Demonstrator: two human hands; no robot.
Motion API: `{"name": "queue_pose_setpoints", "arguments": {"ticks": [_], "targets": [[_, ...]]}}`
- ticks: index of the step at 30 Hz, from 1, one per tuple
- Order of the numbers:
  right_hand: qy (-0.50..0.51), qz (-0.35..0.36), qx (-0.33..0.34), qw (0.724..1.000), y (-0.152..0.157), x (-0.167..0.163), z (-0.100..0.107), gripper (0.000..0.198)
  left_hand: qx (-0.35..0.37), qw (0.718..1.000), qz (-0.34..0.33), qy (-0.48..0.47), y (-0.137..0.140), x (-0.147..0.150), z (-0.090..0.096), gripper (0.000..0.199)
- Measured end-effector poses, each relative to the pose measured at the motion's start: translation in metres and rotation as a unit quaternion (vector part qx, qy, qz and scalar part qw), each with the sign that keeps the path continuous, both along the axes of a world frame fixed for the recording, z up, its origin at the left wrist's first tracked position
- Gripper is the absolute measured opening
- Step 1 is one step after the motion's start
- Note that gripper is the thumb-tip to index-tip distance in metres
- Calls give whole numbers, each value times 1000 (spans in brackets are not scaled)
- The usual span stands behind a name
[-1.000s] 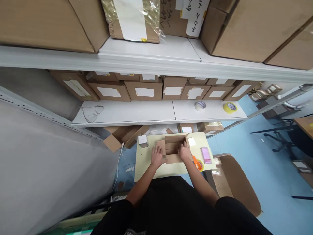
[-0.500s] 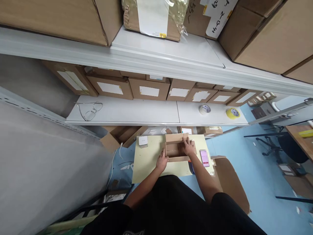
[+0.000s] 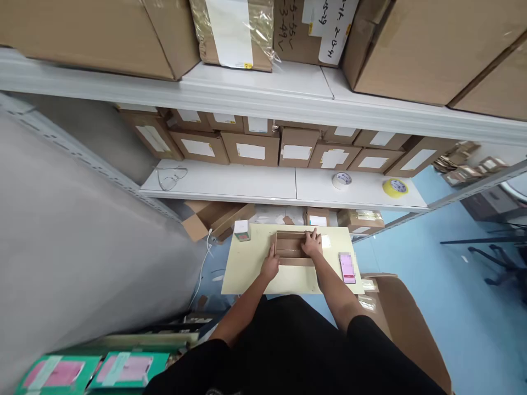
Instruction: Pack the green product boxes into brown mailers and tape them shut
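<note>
A small open cardboard box [image 3: 294,262] rests on the pale yellow table, its inside facing up. My left hand [image 3: 270,265] grips the left end wall, with fingers along its outside and edge. At the opposite end, my right hand [image 3: 312,244] holds the right wall, fingers bent over the rim. Inside the box I see only bare brown cardboard; the part under my right hand is hidden. A small white and green box [image 3: 242,230] stands at the table's far left corner. To the right lies a phone [image 3: 347,267] with a pink screen.
A white shelf [image 3: 247,184] above the table bears glasses [image 3: 169,176], a white tape roll [image 3: 341,180], a yellow tape roll [image 3: 395,187] and labelled cartons [image 3: 251,151]. A large open carton [image 3: 405,323] stands right of the table. Green and pink packs [image 3: 123,368] lie lower left.
The box's far flap stood up before; now the far side shows as a thin edge, and the right flap no longer sticks out. My view has shifted, bringing the green packs into sight.
</note>
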State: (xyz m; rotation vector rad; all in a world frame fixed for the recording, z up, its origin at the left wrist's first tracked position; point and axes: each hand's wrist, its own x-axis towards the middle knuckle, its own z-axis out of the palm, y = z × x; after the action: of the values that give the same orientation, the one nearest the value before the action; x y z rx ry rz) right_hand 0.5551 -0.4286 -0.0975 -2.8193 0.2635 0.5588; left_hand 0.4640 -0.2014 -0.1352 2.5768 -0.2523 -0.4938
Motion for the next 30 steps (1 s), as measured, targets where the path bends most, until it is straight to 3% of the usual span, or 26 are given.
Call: {"name": "queue_pose_setpoints", "arguments": {"ticks": [5,10,17,24,30], "targets": [[5,51,47,998,-8,-16,2,83,-19,995,96,0,-14,-41,5,16],[-87,102,92,987,5,-56,1,73,-20,981,190,-37,-26,-104,17,15],[-203,204,229,930,43,-108,20,66,-12,956,282,-84,-19,-196,24,13],[-179,348,273,879,120,-165,61,61,-34,915,394,-85,-8,-301,33,14],[-178,484,307,800,211,-271,85,55,-62,875,471,-98,15,-423,52,12]]}}
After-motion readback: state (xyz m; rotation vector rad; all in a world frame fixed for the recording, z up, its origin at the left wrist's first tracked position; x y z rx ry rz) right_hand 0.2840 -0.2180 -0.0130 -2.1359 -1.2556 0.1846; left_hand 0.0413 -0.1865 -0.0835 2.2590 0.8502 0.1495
